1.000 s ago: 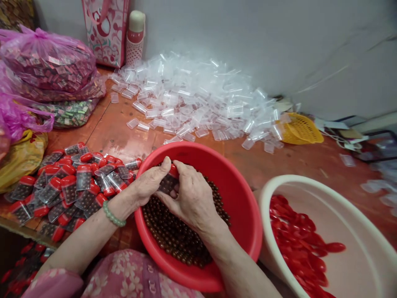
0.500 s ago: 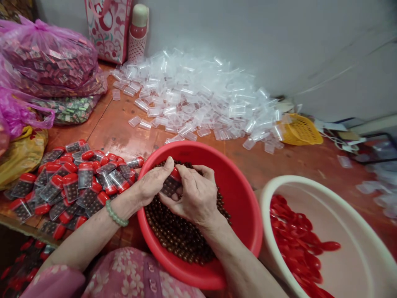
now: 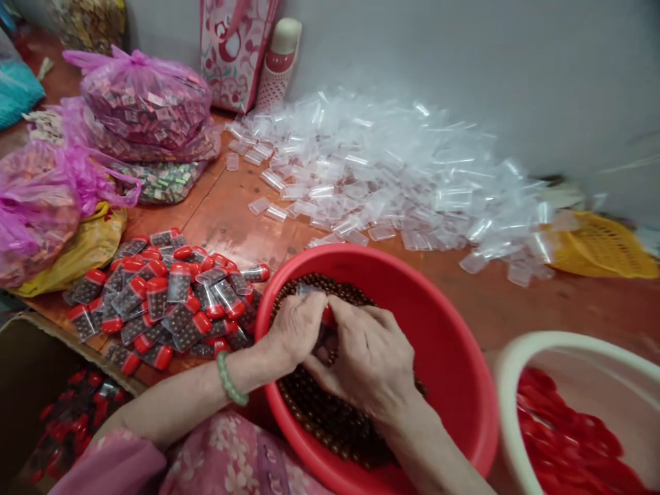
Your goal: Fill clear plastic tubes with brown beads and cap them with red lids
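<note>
Over the red basin [image 3: 464, 364], my left hand [image 3: 299, 330] and my right hand [image 3: 366, 354] meet around a small clear plastic case [image 3: 308, 289] with a red cap [image 3: 327, 315]. The left fingers are closed about the case; the right thumb and fingers grip at its cap end. Most of the case is hidden by the hands. Shiny brown beads [image 3: 335, 426] fill the near left part of the basin beneath them. Left of the basin lies a heap of red-capped cases [image 3: 178, 285] with dark beads inside.
Clear plastic sleeves [image 3: 371, 179] are piled along the wall, beside a yellow basket [image 3: 601, 244]. A cream basin [image 3: 520, 357] holds red plastic pieces [image 3: 562, 433]. Purple bags [image 3: 147, 103] stand far left, near a flask [image 3: 281, 58]. More capped cases [image 3: 72, 419] lie in a box below.
The view has swung left, so things appear farther right. My hands have drawn closer around the case, covering more of it, and a clear end now shows above the left hand.
</note>
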### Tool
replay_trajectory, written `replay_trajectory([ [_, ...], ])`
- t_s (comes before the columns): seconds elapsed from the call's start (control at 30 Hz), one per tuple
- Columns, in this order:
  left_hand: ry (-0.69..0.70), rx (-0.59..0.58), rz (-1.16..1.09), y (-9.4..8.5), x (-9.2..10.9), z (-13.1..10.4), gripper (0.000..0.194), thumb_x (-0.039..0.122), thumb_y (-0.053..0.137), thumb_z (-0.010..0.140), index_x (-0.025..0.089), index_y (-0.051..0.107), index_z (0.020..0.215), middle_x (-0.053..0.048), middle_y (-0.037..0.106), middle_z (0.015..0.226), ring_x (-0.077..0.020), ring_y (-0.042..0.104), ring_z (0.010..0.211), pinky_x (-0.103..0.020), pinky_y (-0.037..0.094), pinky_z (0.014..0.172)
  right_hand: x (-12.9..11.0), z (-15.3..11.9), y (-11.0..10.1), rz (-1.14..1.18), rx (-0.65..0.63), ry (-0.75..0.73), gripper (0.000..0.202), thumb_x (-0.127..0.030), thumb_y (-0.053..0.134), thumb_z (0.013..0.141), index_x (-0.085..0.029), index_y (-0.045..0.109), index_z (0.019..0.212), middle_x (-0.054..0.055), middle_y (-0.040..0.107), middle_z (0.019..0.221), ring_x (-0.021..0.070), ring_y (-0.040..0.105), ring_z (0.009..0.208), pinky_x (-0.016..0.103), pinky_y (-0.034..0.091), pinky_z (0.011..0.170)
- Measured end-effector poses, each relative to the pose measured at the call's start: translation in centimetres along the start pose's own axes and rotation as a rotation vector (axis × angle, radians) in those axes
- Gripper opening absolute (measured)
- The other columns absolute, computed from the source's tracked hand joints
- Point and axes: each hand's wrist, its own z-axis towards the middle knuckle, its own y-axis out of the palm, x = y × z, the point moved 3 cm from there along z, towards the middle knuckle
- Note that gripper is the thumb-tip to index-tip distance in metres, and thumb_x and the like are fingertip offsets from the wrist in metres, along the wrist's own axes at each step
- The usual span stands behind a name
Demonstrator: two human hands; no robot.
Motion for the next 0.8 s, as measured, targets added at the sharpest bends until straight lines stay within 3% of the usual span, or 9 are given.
replay_trajectory([
  [0.17, 0.174, 0.11, 0.166, -0.6, -1.5, -3.5, 0.02, 0.031, 0.047, 0.086, 0.019, 0.058, 0.074, -0.006, 0.065, 0.082, -0.0204, 0.061, 0.086, -0.033, 0.052, 0.084, -2.9, -1.3, -1.9, 0.087, 0.045, -0.013, 0.063, -0.034, 0.059, 0.084, 0.008, 0.044, 0.129, 0.025, 0.071, 0.095, 0.0277, 0.067, 0.09, 0.041, 0.05, 0.082],
  [0.27, 0.194, 0.007, 0.183, -1.9, -1.4, -5.4, 0.04, 0.036, 0.03, 0.096, 0.018, 0.059, 0.077, -0.004, 0.066, 0.078, -0.0169, 0.062, 0.075, -0.029, 0.053, 0.071, -4.0, -1.6, -2.5, 0.156, -0.012, -0.037, 0.062, -0.027, 0.057, 0.087, 0.007, 0.038, 0.135, 0.027, 0.069, 0.108, 0.0291, 0.064, 0.106, 0.041, 0.051, 0.082],
  [0.33, 0.252, -0.064, 0.324, -3.8, -0.5, -6.4, 0.039, 0.037, 0.032, 0.098, 0.018, 0.062, 0.081, -0.003, 0.066, 0.076, -0.0159, 0.063, 0.071, -0.027, 0.052, 0.067, -3.6, -1.5, -2.3, 0.26, -0.139, -0.061, 0.056, -0.027, 0.054, 0.091, 0.002, 0.039, 0.137, 0.026, 0.066, 0.117, 0.0281, 0.064, 0.109, 0.04, 0.053, 0.081],
  [0.4, 0.382, 0.05, 0.564, -6.8, 0.7, -7.1, 0.036, 0.035, 0.033, 0.097, 0.018, 0.065, 0.092, -0.004, 0.069, 0.082, -0.0174, 0.065, 0.077, -0.028, 0.052, 0.072, -1.9, -1.4, -1.5, 0.36, -0.313, -0.019, 0.051, -0.032, 0.052, 0.093, -0.003, 0.045, 0.134, 0.024, 0.066, 0.12, 0.0272, 0.066, 0.105, 0.041, 0.055, 0.08],
  [0.5, 0.553, 0.406, 0.971, -11.5, 2.1, -7.4, 0.032, 0.034, 0.038, 0.095, 0.02, 0.066, 0.1, -0.005, 0.071, 0.089, -0.0205, 0.066, 0.082, -0.032, 0.049, 0.076, 2.3, -1.4, 0.7, 0.364, -0.503, 0.168, 0.032, -0.028, 0.052, 0.093, -0.012, 0.059, 0.12, 0.018, 0.069, 0.112, 0.026, 0.067, 0.101, 0.042, 0.055, 0.086],
  [0.63, 0.547, 0.715, 1.486, -15.8, 1.8, -6.7, 0.033, 0.034, 0.039, 0.095, 0.018, 0.067, 0.098, -0.007, 0.068, 0.078, -0.0235, 0.062, 0.071, -0.036, 0.046, 0.071, 6.8, -0.9, 5.1, 0.29, -0.687, 0.346, 0.035, -0.023, 0.062, 0.087, -0.012, 0.06, 0.12, 0.017, 0.063, 0.121, 0.0294, 0.059, 0.114, 0.045, 0.047, 0.1],
  [0.7, 0.547, 0.753, 1.595, -16.7, 1.5, -6.2, 0.033, 0.037, 0.042, 0.094, 0.016, 0.067, 0.097, -0.01, 0.068, 0.08, -0.0262, 0.061, 0.076, -0.038, 0.047, 0.072, 7.8, -0.5, 7.0, 0.295, -0.754, 0.342, 0.036, -0.022, 0.064, 0.085, -0.011, 0.061, 0.119, 0.017, 0.062, 0.121, 0.0294, 0.057, 0.116, 0.043, 0.045, 0.102],
  [0.8, 0.641, 0.706, 1.581, -16.5, 1.5, -5.9, 0.031, 0.039, 0.053, 0.09, 0.013, 0.064, 0.105, -0.016, 0.069, 0.097, -0.0304, 0.061, 0.093, -0.043, 0.048, 0.084, 8.0, -0.2, 8.5, 0.338, -0.796, 0.326, 0.03, -0.021, 0.065, 0.084, -0.011, 0.064, 0.113, 0.016, 0.065, 0.114, 0.0276, 0.06, 0.111, 0.039, 0.046, 0.098],
])
